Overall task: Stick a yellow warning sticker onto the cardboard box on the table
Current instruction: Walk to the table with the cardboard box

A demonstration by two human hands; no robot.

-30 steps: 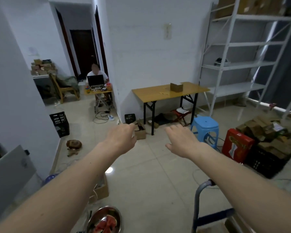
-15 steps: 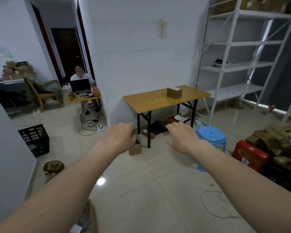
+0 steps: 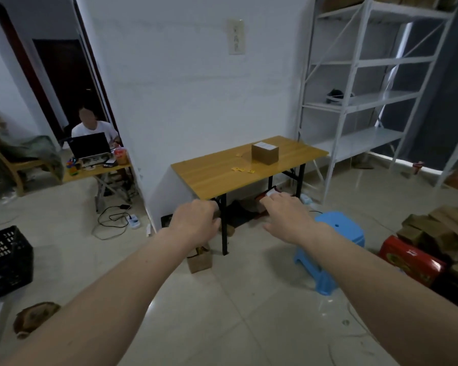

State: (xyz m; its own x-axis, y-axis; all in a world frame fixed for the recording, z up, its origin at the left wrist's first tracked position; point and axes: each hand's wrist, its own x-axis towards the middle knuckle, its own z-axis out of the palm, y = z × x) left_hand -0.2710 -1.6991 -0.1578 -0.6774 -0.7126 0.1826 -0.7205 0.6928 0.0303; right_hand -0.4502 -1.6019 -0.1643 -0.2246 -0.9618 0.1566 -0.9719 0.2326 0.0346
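A small cardboard box [image 3: 265,153] with a white label on top stands on the wooden folding table [image 3: 214,173], toward its right end. Small yellow stickers [image 3: 239,169] lie on the tabletop left of and in front of the box. Both my arms stretch forward, well short of the table. My left hand [image 3: 195,221] is loosely curled, palm down, and holds nothing. Palm down with the fingers slightly apart, my right hand [image 3: 287,216] is empty too.
A blue plastic stool [image 3: 333,241] stands right of the table's front leg, a small open carton [image 3: 199,258] on the floor to its left. White metal shelving [image 3: 365,101] fills the right. A red box [image 3: 410,260] and cardboard pile lie right; a person sits at a laptop [image 3: 90,145] left.
The view has moved closer to the table, which now looks larger and more central. Both hands stay held out in front, empty, in much the same pose.
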